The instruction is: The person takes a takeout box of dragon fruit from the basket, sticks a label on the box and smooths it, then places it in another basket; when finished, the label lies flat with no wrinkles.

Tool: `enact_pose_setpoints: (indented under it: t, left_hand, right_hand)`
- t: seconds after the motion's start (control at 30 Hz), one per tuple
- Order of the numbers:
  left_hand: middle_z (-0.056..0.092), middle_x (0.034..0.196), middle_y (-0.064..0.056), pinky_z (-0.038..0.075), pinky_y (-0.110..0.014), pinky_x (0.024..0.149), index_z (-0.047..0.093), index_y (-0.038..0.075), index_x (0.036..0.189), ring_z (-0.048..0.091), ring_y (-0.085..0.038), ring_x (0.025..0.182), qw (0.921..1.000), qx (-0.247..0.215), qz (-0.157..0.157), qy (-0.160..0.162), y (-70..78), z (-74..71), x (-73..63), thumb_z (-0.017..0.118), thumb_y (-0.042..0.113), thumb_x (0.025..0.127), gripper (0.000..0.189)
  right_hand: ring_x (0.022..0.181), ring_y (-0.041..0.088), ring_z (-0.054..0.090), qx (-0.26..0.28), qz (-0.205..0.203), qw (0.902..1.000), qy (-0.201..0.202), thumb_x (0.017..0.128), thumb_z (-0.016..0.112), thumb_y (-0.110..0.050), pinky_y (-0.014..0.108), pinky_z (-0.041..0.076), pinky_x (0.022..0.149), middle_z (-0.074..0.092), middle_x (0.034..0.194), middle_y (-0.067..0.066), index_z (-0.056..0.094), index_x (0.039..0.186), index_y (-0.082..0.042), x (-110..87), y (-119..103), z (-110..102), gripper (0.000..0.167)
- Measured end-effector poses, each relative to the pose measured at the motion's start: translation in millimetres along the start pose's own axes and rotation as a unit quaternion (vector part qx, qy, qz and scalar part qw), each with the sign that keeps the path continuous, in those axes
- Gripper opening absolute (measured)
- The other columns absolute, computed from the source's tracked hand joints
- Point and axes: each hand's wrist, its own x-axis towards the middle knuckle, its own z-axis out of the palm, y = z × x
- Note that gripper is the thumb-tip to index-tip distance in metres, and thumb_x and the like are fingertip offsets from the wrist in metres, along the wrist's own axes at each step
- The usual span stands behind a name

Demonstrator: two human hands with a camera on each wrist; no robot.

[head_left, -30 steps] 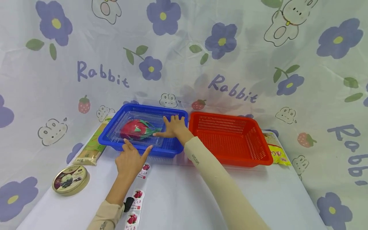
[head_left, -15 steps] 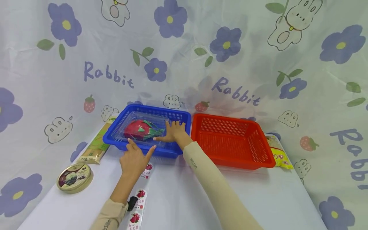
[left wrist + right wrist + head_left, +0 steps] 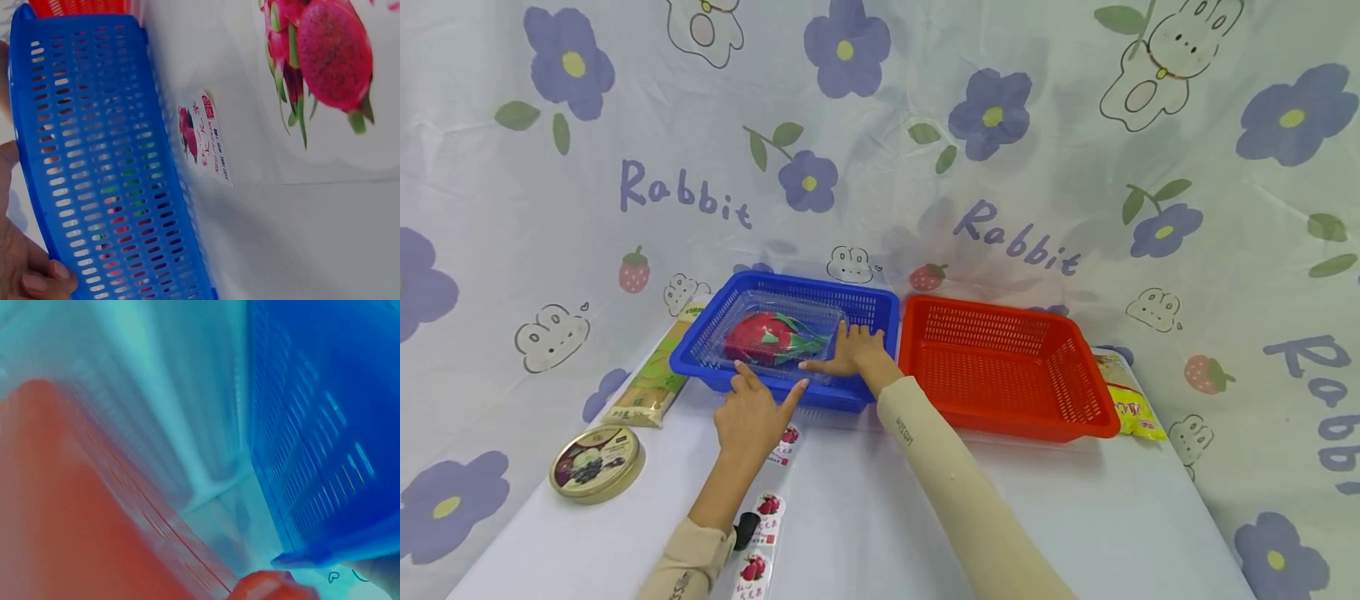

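- Blue basket: sits beside the red basket.
- Clear box: lies inside the blue basket; settling it there appears to be the step in hand.
- Right hand: thumb and fingers spread at the box's right end.
- Left hand: fingers loosely spread at the near rim; I cannot tell whether they press.
- Dragon fruit: inside the box; the next move probably calls for gentle, level handling.

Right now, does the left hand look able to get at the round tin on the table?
Probably yes. The left hand is at the near side of the blue basket and appears to hold nothing; in the head view, only white tabletop shows between it and the round tin.
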Motion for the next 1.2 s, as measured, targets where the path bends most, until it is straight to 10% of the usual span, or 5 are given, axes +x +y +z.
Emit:
enact_pose_setpoints:
  t: [0.97, 1.2]
  left_hand:
    - [0.050, 0.120, -0.040, 0.054, -0.052, 0.059, 0.012, -0.022, 0.147, 0.063, -0.046, 0.086, 0.9999, -0.011, -0.004, 0.007, 1.5, 3.1, -2.1, 0.035, 0.078, 0.091, 0.117]
    - [0.050, 0.119, -0.041, 0.054, -0.051, 0.055, 0.013, -0.023, 0.146, 0.063, -0.046, 0.082, 0.9998, -0.009, 0.003, 0.018, 0.7, 4.5, -2.9, 0.038, 0.076, 0.092, 0.116]
  right_hand:
    - [0.146, 0.038, 0.033, 0.080, -0.003, 0.9968, -0.006, 0.081, 0.038, -0.086, 0.059, 0.019, 0.119, 0.032, 0.158, 0.022, -0.004, 0.158, -0.001, 7.0, -3, 24, 0.122]
    - [0.147, 0.044, 0.027, 0.181, 0.000, 0.9831, -0.028, 0.082, 0.038, -0.086, 0.064, 0.017, 0.117, 0.026, 0.160, 0.022, -0.016, 0.157, -0.008, 5.8, -5, 26, 0.121]
